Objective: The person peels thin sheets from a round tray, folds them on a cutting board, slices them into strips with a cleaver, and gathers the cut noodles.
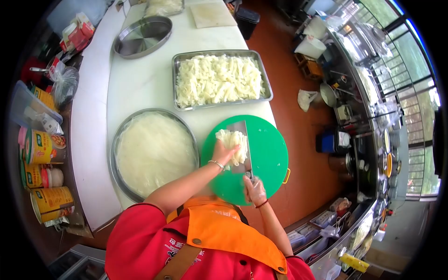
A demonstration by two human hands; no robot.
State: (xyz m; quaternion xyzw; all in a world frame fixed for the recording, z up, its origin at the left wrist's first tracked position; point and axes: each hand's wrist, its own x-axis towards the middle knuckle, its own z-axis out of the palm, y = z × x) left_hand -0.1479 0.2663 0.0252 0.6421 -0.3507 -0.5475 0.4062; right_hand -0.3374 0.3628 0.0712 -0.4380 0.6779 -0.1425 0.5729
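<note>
My left hand point(223, 153), with a bracelet at the wrist, is wrapped around a clump of pale, flat noodle strips point(233, 142) above the green round cutting board point(273, 154). Against the right side of the clump stands the broad blade of a cleaver point(248, 156); part of the blade is hidden by the noodles. In a clear plastic glove, my right hand point(255, 191) grips the cleaver's handle near the board's front edge. Left of the board, a round metal pan point(115, 161) holds translucent white sheets point(154, 151). Behind the board, a rectangular metal tray point(224, 104) is heaped with cut noodle strips point(219, 79).
Farther back on the white table point(144, 88) are a round metal pan point(133, 49) and a pale board point(212, 15). Yellow cans point(52, 204) line a shelf at left. The board's yellow handle point(286, 176) juts past the table's right edge, over the red floor point(298, 140).
</note>
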